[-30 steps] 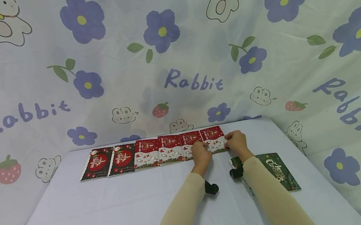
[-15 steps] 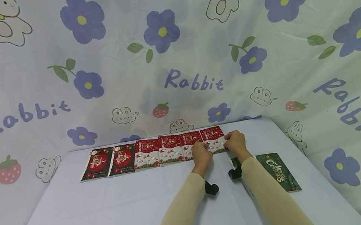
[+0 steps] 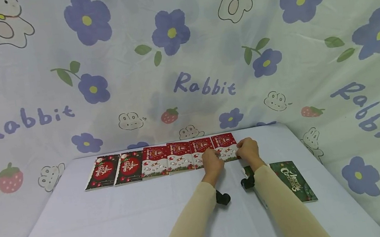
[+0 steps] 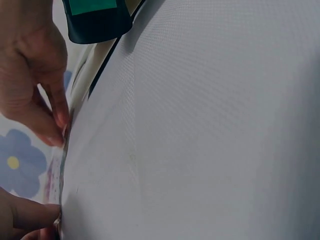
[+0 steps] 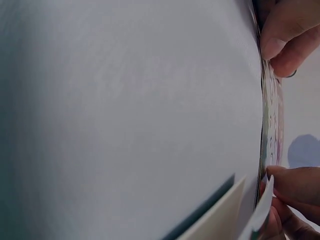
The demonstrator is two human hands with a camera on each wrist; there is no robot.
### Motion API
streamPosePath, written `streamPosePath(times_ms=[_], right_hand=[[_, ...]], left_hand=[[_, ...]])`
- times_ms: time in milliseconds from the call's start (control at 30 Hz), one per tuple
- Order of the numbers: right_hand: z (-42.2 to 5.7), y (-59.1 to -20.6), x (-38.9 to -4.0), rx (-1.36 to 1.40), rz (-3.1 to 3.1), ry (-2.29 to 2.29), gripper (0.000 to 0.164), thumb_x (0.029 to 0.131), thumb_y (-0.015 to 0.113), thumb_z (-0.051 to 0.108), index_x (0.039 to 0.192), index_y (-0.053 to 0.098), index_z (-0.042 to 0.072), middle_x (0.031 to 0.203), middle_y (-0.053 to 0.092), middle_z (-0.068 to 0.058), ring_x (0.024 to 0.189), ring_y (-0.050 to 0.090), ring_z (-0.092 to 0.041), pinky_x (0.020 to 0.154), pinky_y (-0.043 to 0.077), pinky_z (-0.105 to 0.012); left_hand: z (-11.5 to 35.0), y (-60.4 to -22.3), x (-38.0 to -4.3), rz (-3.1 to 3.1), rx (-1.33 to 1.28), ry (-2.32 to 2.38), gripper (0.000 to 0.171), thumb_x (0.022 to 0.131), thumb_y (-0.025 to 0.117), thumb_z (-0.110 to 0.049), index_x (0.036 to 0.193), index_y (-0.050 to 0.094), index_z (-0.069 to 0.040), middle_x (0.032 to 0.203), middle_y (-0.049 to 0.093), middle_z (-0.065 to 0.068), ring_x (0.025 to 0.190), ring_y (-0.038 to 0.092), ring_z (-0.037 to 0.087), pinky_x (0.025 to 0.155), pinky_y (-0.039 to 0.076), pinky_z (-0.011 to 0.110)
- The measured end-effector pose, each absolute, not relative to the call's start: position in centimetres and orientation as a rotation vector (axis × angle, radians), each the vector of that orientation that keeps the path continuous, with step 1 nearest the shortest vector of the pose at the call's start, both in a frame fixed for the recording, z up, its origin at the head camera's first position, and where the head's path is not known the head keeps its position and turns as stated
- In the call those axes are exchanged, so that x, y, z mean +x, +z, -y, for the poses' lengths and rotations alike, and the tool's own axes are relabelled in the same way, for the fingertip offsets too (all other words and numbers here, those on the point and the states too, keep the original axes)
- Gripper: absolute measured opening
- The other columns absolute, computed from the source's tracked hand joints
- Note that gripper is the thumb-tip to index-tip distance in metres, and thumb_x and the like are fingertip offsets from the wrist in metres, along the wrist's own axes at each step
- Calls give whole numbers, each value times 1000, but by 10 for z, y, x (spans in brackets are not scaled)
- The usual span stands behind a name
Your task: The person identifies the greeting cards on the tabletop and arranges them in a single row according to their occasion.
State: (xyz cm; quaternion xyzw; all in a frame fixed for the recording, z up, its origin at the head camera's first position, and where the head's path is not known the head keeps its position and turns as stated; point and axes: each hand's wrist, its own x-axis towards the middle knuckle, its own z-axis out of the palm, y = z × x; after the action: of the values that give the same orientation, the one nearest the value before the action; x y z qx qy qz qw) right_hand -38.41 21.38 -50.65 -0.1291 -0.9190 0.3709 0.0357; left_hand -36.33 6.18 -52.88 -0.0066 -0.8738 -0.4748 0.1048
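Observation:
A row of Christmas booklets lies along the back of the white table in the head view. At its right end is a red-and-white booklet (image 3: 225,144). My left hand (image 3: 212,162) pinches its left lower edge, overlapping the neighbouring red-and-white booklet (image 3: 201,146). Opposite it, my right hand (image 3: 249,151) pinches the right lower corner. In the left wrist view the left thumb (image 4: 37,214) presses the booklet's edge, seen nearly edge-on. The right wrist view shows the right fingers (image 5: 300,185) at the same booklet's other end.
Further left in the row are two more red-and-white booklets (image 3: 180,158) and two dark ones with red circles (image 3: 103,172). Green "Merry Christmas" booklets (image 3: 293,181) lie at the right, partly under the right forearm. A patterned curtain (image 3: 133,70) hangs behind the table (image 3: 118,228).
My right hand has shifted very slightly left at the booklet's right edge. The left hand and the row look the same.

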Motion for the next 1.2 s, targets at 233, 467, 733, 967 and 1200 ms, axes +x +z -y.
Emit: streamPosePath(times_ms=[233, 467, 733, 967, 1200], right_hand=[[-214, -510, -386, -387, 2835, 1109, 30, 86, 80, 3, 114, 75, -7, 119, 72, -23, 113, 62, -38, 97, 54, -48], [-215, -509, -387, -379, 2838, 1115, 29, 86, 79, 3, 113, 75, -7, 118, 72, -23, 111, 62, -38, 95, 54, -48], [-215, -506, -384, -395, 2862, 1143, 31, 87, 78, 3, 116, 74, -7, 121, 71, -24, 110, 61, -37, 98, 53, -48], [-213, -504, -383, -362, 2859, 1127, 33, 86, 79, 4, 117, 74, -7, 119, 71, -23, 109, 61, -37, 99, 52, -48], [-213, -507, -381, -310, 2816, 1023, 29, 80, 80, 1, 107, 75, -8, 108, 74, -23, 102, 64, -38, 90, 55, -48]], left_hand=[[-62, -530, -365, 2579, 1, -1411, 27, 73, 73, 17, 98, 78, 9, 104, 71, 18, 104, 67, 37, 87, 59, 46], [-62, -530, -366, 2593, -3, -1386, 25, 72, 75, 16, 96, 79, 9, 102, 71, 17, 102, 67, 37, 85, 59, 46], [-61, -530, -366, 2626, -38, -1344, 22, 72, 74, 14, 93, 78, 8, 99, 68, 14, 98, 64, 35, 87, 57, 47], [-61, -528, -367, 2643, -34, -1357, 21, 75, 75, 11, 95, 78, 6, 100, 67, 14, 93, 65, 31, 80, 57, 44], [-60, -526, -366, 2642, -63, -1379, 23, 76, 74, 8, 98, 79, 6, 102, 70, 15, 89, 65, 28, 75, 57, 40]])
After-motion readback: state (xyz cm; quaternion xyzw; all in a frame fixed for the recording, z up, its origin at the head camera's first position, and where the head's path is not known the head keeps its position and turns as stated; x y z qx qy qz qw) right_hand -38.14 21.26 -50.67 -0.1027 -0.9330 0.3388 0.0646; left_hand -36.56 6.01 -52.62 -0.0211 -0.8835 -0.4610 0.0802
